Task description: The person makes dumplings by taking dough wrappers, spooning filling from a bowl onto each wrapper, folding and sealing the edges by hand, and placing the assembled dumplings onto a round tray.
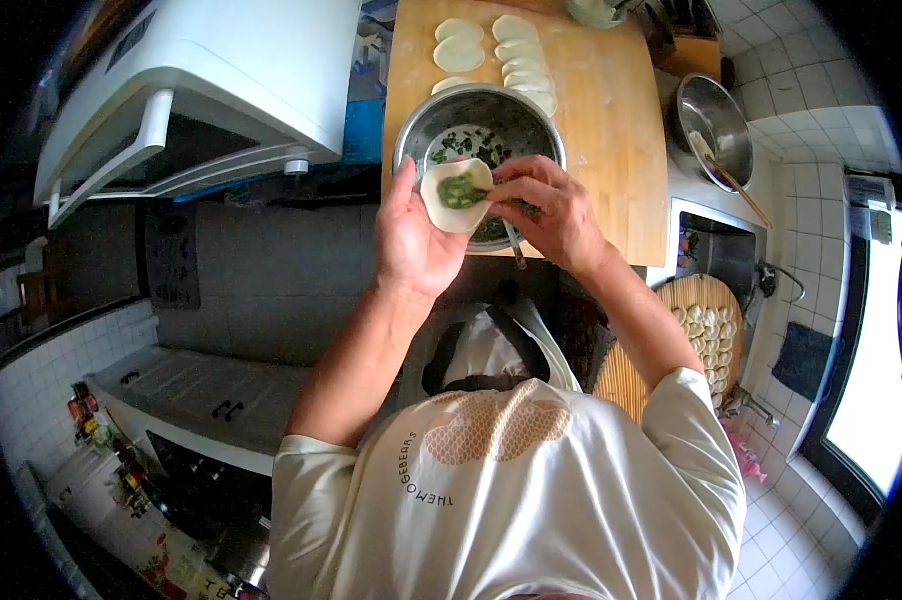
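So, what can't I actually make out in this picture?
All in the head view:
The underside of the dough round, facing away from the camera.
Part of the steel bowl's inside, behind the left hand, right hand and dough round.
Part of the woven tray, behind the right forearm.
The rest of the container, cut off by the top edge.
The green filling's exact ingredients, too small to tell.

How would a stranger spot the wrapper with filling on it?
Find the wooden board, then the steel bowl at its near edge. Over that bowl, the left hand holds the wrapper. Unlike the bare rounds on the board, it carries green filling.
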`<control>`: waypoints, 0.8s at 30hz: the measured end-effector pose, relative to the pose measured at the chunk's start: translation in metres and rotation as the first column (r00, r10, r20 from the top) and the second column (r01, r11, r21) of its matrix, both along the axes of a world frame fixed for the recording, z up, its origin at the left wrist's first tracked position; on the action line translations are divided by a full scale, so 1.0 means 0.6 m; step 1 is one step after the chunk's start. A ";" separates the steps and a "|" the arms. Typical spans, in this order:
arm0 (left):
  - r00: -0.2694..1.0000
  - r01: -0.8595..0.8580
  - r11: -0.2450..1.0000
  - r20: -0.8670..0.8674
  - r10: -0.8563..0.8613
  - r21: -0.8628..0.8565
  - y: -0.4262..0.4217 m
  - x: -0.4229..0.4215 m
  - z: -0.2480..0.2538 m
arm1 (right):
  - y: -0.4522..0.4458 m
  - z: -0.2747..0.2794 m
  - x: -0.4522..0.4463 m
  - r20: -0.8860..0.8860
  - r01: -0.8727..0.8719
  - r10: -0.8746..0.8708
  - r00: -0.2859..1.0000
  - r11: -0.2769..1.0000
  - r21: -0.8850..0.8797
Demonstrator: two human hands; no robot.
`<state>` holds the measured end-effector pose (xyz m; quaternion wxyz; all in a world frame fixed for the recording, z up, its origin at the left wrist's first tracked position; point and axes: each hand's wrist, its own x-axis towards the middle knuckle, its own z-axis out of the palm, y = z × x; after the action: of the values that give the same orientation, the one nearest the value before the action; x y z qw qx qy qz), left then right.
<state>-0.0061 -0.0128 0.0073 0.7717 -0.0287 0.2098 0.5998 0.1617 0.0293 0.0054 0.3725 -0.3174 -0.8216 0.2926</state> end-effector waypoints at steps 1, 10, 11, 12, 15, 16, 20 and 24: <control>0.999 -0.012 0.999 -0.044 0.010 -0.034 -0.001 0.002 0.004 | -0.002 0.002 -0.003 0.001 -0.001 0.001 1.000 1.000 -0.001; 0.999 -0.014 0.998 -0.043 0.012 -0.054 -0.005 0.000 0.004 | -0.003 0.007 -0.007 0.055 0.056 -0.057 0.997 0.998 0.010; 0.999 -0.013 0.998 -0.043 0.010 -0.055 -0.005 0.000 0.003 | -0.002 0.008 -0.008 0.059 0.070 -0.071 0.996 0.997 0.022; 0.999 -0.011 0.998 -0.042 0.008 -0.066 -0.005 0.001 0.002 | -0.002 0.007 -0.008 0.063 0.083 -0.086 0.994 0.996 0.034; 0.999 0.002 0.997 -0.036 -0.004 -0.075 -0.005 0.000 -0.003 | 0.001 0.001 -0.008 0.015 0.090 -0.089 0.996 0.995 -0.049; 0.999 0.013 0.997 -0.030 -0.015 -0.072 -0.006 0.000 -0.006 | 0.003 -0.002 -0.008 0.015 0.090 -0.089 0.996 0.995 -0.049; 0.997 0.045 0.999 0.065 -0.044 -0.011 -0.006 -0.008 -0.023 | -0.001 0.000 -0.009 -0.049 0.132 -0.145 0.988 0.969 -0.210; 0.998 0.040 0.999 0.048 -0.038 -0.029 -0.006 -0.008 -0.017 | -0.001 -0.001 -0.010 -0.107 0.141 -0.225 0.968 0.849 -0.509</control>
<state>-0.0106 -0.0161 -0.0028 0.7874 -0.0503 0.2010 0.5805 0.1558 0.0286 0.0048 0.3703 -0.4547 -0.6508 0.4823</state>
